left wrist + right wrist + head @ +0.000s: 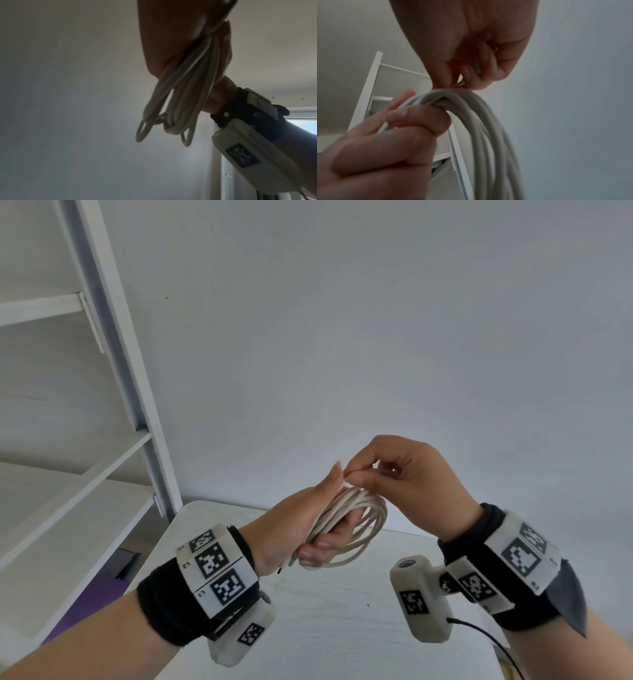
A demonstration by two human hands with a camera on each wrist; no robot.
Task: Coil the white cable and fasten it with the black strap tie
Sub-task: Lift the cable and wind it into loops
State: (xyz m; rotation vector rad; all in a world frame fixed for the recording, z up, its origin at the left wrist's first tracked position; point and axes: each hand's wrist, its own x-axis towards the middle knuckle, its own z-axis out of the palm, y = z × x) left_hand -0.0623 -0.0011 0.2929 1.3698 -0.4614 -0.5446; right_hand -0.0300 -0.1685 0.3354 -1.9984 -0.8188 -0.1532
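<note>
The white cable is wound into a loose coil of several loops, held above the white table. My left hand grips one side of the coil, thumb up and fingers curled beneath. My right hand pinches a short white cable end at the top of the coil, right beside the left thumb. In the left wrist view the loops hang from the left hand. The right wrist view shows the coil, the right fingertips on the end piece, and the left fingers. The black strap tie cannot be made out.
A white shelf unit stands at the left, against a plain pale wall. A thin black wire runs from the right wrist camera toward the table's right edge.
</note>
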